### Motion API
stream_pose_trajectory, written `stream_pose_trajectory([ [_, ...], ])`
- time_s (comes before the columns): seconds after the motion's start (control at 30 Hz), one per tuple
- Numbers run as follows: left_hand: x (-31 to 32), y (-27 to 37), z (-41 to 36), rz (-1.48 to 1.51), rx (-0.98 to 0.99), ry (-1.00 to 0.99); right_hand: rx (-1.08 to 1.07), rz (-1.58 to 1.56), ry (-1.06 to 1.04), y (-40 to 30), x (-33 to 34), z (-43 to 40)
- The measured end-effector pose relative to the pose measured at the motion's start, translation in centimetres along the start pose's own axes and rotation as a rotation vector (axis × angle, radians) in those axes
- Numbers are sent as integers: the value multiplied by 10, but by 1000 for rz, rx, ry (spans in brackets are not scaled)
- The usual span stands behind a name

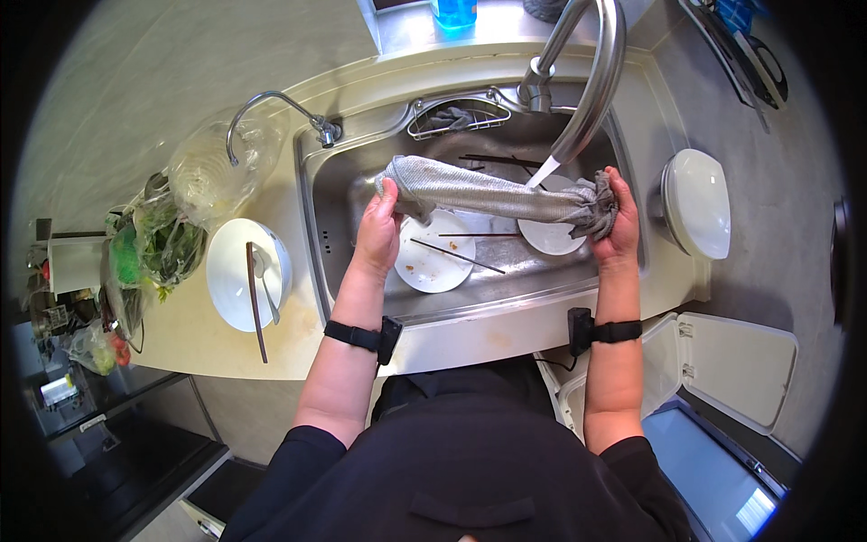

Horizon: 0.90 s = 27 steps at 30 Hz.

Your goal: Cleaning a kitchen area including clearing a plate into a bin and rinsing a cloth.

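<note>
A grey cloth (488, 193) is stretched across the sink between my two hands. My left hand (381, 227) grips its left end. Its bunched right end is in my right hand (620, 217). Water runs from the large metal faucet (589, 108) onto or just behind the cloth; which, I cannot tell. Below, in the steel sink (528, 278), a white plate (433, 267) bears food bits, with a dark chopstick (457, 256) lying across it. A second white plate (552, 237) lies to the right, partly hidden by the cloth. More chopsticks lie behind the cloth.
Left of the sink, a white bowl (227, 284) holds a spoon (265, 288) and chopsticks (255, 298). Bagged greens (173, 247) and a thin curved faucet (264, 95) are beyond. Stacked white dishes (698, 203) stand right. A wire basket (460, 129) hangs at the sink's back.
</note>
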<state>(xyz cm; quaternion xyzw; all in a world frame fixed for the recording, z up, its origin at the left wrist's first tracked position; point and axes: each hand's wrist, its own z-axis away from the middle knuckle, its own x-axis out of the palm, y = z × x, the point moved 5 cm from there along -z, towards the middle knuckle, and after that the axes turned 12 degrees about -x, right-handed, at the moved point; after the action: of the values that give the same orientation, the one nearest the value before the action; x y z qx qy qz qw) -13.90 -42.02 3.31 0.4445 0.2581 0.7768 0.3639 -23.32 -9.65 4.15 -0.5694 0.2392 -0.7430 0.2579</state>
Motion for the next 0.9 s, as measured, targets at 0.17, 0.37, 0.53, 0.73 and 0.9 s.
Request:
stream_pose_trajectory([
  [0.17, 10, -17, -15, 302, -124, -189, -62, -33, -8, -18, 11, 8],
  [0.37, 48, -28, -18, 611, -292, -319, -7, -13, -45, -9, 2, 11],
  [0.53, 87, -40, -23, 613, -378, -440, -4, 183, -72, 14, 20, 26],
  [0.73, 130, -53, -31, 707, -483, -557, 384, 15, -220, 103, 32, 43],
  [0.9, 112, -51, -32, 647, -482, -495, 229, -66, -78, 99, 18, 12],
])
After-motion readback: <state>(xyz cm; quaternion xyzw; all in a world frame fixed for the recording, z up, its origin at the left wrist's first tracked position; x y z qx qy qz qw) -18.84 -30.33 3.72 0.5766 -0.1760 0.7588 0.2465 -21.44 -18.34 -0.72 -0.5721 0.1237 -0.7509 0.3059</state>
